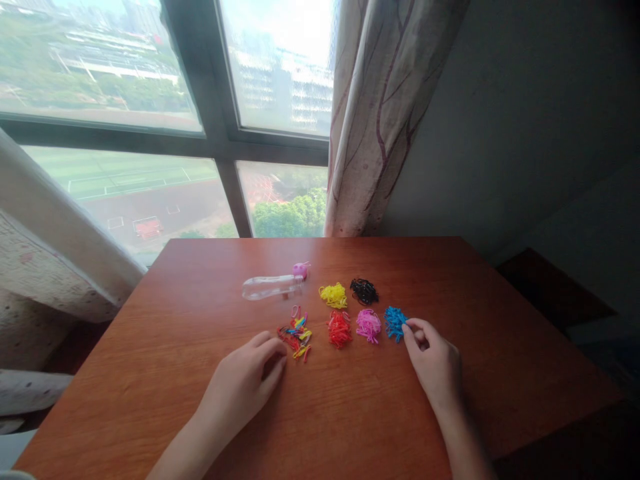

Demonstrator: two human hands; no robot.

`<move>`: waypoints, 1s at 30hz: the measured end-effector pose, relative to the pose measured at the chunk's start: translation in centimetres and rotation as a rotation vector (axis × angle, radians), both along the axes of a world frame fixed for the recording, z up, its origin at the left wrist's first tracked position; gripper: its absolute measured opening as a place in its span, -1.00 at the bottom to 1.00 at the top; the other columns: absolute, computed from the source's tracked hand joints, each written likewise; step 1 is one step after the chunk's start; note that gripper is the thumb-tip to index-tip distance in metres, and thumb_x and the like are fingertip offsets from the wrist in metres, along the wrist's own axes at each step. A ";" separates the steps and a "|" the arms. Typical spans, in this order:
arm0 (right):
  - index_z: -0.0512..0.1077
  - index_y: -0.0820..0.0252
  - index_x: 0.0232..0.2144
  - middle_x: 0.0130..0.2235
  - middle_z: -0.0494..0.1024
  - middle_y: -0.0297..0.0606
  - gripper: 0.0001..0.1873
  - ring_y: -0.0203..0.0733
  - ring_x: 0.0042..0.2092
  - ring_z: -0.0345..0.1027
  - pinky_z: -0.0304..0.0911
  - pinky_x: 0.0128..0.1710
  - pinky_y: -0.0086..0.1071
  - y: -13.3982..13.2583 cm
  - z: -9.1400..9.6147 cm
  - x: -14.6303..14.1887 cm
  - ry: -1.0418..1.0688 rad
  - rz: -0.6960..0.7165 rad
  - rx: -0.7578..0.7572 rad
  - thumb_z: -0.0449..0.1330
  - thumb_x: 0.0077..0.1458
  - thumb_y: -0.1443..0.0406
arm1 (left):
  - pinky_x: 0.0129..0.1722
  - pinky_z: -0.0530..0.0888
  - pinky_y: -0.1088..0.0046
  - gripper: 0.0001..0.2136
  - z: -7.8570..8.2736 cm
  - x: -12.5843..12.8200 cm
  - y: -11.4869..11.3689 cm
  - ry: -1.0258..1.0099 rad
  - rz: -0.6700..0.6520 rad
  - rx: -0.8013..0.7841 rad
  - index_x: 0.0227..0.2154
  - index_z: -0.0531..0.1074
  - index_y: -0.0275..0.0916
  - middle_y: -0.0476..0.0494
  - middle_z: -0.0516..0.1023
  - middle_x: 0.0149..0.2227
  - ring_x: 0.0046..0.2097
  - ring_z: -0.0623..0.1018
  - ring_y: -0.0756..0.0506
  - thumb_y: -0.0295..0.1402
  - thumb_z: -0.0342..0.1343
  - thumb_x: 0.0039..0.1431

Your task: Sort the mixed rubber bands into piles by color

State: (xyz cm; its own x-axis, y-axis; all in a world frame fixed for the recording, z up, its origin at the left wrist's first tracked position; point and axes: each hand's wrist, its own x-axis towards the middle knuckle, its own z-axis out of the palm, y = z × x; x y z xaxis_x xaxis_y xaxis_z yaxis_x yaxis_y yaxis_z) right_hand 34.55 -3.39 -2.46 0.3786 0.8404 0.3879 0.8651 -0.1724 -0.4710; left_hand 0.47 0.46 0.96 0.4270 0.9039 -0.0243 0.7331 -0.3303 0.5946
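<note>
Small rubber bands lie in piles on a wooden table [350,413]. A mixed-colour pile [298,333] sits at the fingertips of my left hand [245,387], whose fingers curl loosely on the table beside it. My right hand [434,360] has its fingertips pinched together at the edge of the blue pile [395,323]; whether a band is between them is too small to see. Red [340,329] and pink [369,325] piles lie between the hands. Yellow [333,295] and black [363,291] piles lie behind them.
A clear plastic bottle [270,287] lies on its side behind the mixed pile, with a pink cap [300,269] at its right end. A window and a curtain [380,113] stand behind the table. The table's right edge drops off near a dark wall.
</note>
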 end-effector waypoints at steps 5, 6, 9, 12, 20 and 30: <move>0.53 0.17 -0.30 -0.51 0.52 -0.25 -0.54 -0.19 -0.50 0.40 0.19 -0.46 -0.40 -0.5 0.3 -0.3 -0.002 -0.002 0.037 0.03 0.21 -0.04 | -0.32 0.37 0.53 -0.80 0.2 0.1 -0.1 0.026 0.002 -0.014 -0.31 0.46 -0.09 -0.02 0.52 -0.22 -0.23 0.54 -0.05 -0.37 -0.08 0.24; 0.53 0.17 -0.31 -0.52 0.51 -0.25 -0.54 -0.19 -0.50 0.40 0.20 -0.45 -0.40 -0.6 0.4 -0.6 0.002 0.000 0.048 0.04 0.22 -0.04 | -0.31 0.37 0.53 -0.80 0.2 0.1 -0.1 0.038 -0.001 -0.016 -0.31 0.46 -0.09 -0.02 0.52 -0.22 -0.22 0.55 -0.05 -0.37 -0.08 0.25; 0.52 0.16 -0.34 -0.54 0.49 -0.29 -0.60 -0.23 -0.52 0.36 0.20 -0.46 -0.42 -0.9 0.7 -2.0 0.028 0.065 0.054 0.05 0.24 0.01 | -0.30 0.36 0.53 -0.81 0.2 0.1 -0.1 0.061 -0.006 -0.014 -0.29 0.45 -0.08 0.00 0.52 -0.20 -0.21 0.55 -0.05 -0.38 -0.09 0.26; 0.50 0.14 -0.34 -0.49 0.51 -0.30 -0.68 -0.25 -0.51 0.37 0.21 -0.44 -0.44 -1.1 1.0 -4.5 0.077 0.202 0.035 0.04 0.27 0.12 | -0.30 0.35 0.53 -0.81 0.1 0.1 -0.2 0.067 -0.007 -0.010 -0.28 0.44 -0.07 0.01 0.51 -0.19 -0.21 0.55 -0.04 -0.39 -0.09 0.26; 0.46 0.13 -0.33 -0.44 0.52 -0.32 -0.80 -0.25 -0.41 0.40 0.18 -0.36 -0.45 -1.4 1.2 -11.5 0.150 0.510 -0.032 0.04 0.25 0.33 | -0.31 0.34 0.53 -0.86 0.0 1.0 -0.7 0.100 0.005 0.004 -0.30 0.41 -0.10 -0.01 0.50 -0.19 -0.23 0.53 -0.05 -0.33 -0.05 0.28; 0.37 0.11 -0.43 -0.47 0.48 -0.39 -0.83 -0.28 -0.43 0.34 0.03 -0.40 -0.44 -1.7 0.6 -14.2 0.121 0.583 -0.095 0.06 0.20 0.39 | -0.35 0.31 0.50 -0.84 0.1 2.3 -0.8 0.206 0.063 0.017 -0.36 0.36 -0.14 -0.04 0.48 -0.23 -0.25 0.53 -0.07 -0.29 -0.08 0.30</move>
State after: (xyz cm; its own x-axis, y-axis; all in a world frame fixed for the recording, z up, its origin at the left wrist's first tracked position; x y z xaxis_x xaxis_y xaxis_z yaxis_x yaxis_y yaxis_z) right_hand 20.37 -5.13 -1.82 -0.1179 0.9516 0.2837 0.7712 0.2678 -0.5775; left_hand 2.80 -0.31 1.08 0.3576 0.9295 -0.0898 0.8581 -0.2892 0.4243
